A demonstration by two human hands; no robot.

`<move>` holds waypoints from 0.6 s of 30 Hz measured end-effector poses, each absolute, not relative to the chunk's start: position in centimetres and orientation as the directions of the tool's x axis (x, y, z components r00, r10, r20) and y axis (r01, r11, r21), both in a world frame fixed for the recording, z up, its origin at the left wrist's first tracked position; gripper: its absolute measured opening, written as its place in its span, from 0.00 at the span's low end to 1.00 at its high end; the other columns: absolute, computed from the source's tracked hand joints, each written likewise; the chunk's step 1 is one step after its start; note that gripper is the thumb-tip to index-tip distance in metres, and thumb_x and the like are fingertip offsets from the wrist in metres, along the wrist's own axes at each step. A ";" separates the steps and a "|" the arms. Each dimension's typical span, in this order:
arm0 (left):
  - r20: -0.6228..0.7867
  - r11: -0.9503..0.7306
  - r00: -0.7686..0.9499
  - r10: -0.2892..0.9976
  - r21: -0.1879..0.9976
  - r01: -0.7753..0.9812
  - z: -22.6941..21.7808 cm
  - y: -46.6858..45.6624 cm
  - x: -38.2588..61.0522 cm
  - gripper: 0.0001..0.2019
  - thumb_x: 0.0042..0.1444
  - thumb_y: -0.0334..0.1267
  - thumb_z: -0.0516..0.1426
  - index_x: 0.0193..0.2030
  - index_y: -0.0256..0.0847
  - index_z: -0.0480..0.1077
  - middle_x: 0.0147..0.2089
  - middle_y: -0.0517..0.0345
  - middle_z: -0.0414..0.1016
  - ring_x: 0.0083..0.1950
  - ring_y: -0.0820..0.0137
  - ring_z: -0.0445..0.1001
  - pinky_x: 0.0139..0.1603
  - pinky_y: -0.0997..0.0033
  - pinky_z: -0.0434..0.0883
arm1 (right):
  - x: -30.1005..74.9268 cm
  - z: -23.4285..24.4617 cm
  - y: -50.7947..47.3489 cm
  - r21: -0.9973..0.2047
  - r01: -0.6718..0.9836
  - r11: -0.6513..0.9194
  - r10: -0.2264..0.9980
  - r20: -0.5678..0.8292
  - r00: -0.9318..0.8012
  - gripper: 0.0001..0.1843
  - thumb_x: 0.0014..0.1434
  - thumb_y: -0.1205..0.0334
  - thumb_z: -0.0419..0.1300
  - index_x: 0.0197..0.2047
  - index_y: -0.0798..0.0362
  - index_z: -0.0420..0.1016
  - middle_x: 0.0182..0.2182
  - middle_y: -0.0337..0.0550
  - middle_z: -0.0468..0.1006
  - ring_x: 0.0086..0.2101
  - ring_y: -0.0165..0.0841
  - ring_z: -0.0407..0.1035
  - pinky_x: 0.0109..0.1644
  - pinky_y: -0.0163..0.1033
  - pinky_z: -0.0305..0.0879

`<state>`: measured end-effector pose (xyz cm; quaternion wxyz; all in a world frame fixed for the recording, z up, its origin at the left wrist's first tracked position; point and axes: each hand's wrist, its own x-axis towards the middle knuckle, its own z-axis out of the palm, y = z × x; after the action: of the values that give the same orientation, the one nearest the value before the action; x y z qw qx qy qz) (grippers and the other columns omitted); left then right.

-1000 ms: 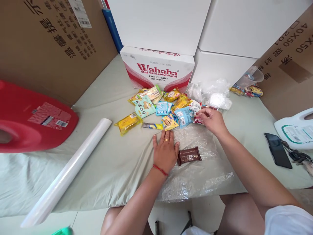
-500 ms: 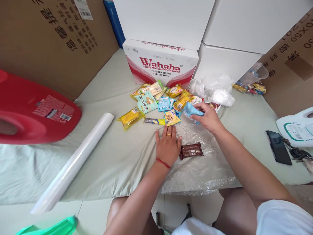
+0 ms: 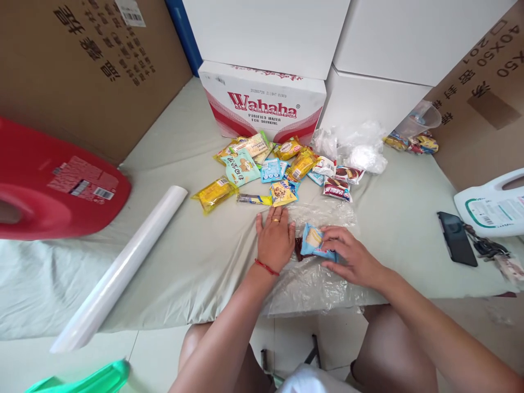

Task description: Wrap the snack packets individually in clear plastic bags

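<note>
My left hand [image 3: 275, 240] lies flat, fingers spread, on the cloth and the near edge of a clear plastic film [image 3: 286, 295]. Its fingertips reach just short of a yellow-and-blue cookie packet [image 3: 282, 192]. My right hand [image 3: 347, 254] has its fingers and thumb around the right part of a light-blue snack packet [image 3: 313, 240]. That packet lies over a brown-wrapped bar [image 3: 298, 249], so only the bar's left end shows. Beyond the hands are a mint-green packet [image 3: 242, 168], a yellow packet [image 3: 215, 195], a thin yellow-and-dark stick packet [image 3: 254, 199] and red-brown packets [image 3: 337, 188].
A Wahaha carton [image 3: 262, 103] stands behind the snacks, beside crumpled clear bags [image 3: 364, 150]. To the left are a white roll [image 3: 123, 267] and a red jug [image 3: 61, 185]. A phone [image 3: 456, 238], keys [image 3: 487, 246] and a white bottle [image 3: 491, 204] lie right.
My right hand has brought the light-blue packet from beside the pile toward me, onto the brown bar. The red-brown packets behind are uncovered. My left hand stays flat in place.
</note>
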<state>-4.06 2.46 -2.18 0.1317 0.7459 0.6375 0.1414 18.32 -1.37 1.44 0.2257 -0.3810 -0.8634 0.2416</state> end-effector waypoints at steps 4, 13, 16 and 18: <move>0.052 -0.156 0.148 0.988 0.373 0.914 -2.2 2.4 -3.9 0.25 0.71 0.41 0.43 0.69 0.37 0.65 0.75 0.44 0.61 0.76 0.56 0.57 0.76 0.37 0.49 | 18.5 1.5 -1.0 -0.567 0.667 0.483 0.864 0.186 -0.468 0.27 0.64 0.52 0.65 0.63 0.45 0.66 0.59 0.55 0.72 0.61 0.48 0.66 0.63 0.59 0.67; 0.032 -0.110 0.108 0.994 0.470 0.876 -2.1 2.8 -4.4 0.24 0.71 0.43 0.44 0.67 0.40 0.67 0.73 0.45 0.64 0.76 0.60 0.58 0.77 0.43 0.49 | 17.3 3.0 -1.2 -0.780 0.539 0.319 0.926 0.134 -0.353 0.20 0.64 0.51 0.63 0.59 0.41 0.75 0.59 0.49 0.74 0.61 0.46 0.68 0.64 0.56 0.68; 0.028 -0.120 0.120 0.992 0.447 0.886 -2.1 2.8 -4.4 0.24 0.71 0.44 0.44 0.67 0.38 0.67 0.73 0.43 0.64 0.76 0.58 0.57 0.77 0.43 0.50 | 17.6 3.4 -1.2 -0.955 0.295 -0.026 0.989 -0.068 -0.134 0.19 0.65 0.45 0.60 0.52 0.45 0.80 0.56 0.50 0.77 0.54 0.45 0.74 0.54 0.51 0.76; 0.032 -0.131 0.129 0.991 0.425 0.896 -2.1 2.7 -4.3 0.25 0.71 0.44 0.45 0.67 0.36 0.67 0.73 0.43 0.64 0.76 0.56 0.57 0.77 0.43 0.51 | 17.7 3.7 -0.8 -0.939 0.133 -0.318 0.940 -0.331 -0.085 0.22 0.64 0.40 0.59 0.46 0.48 0.81 0.43 0.49 0.82 0.39 0.43 0.79 0.36 0.46 0.79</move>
<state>-4.33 2.67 -2.11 0.1534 0.7357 0.6411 0.1555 17.72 -0.82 3.69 0.3531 -0.5767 -0.4650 0.5714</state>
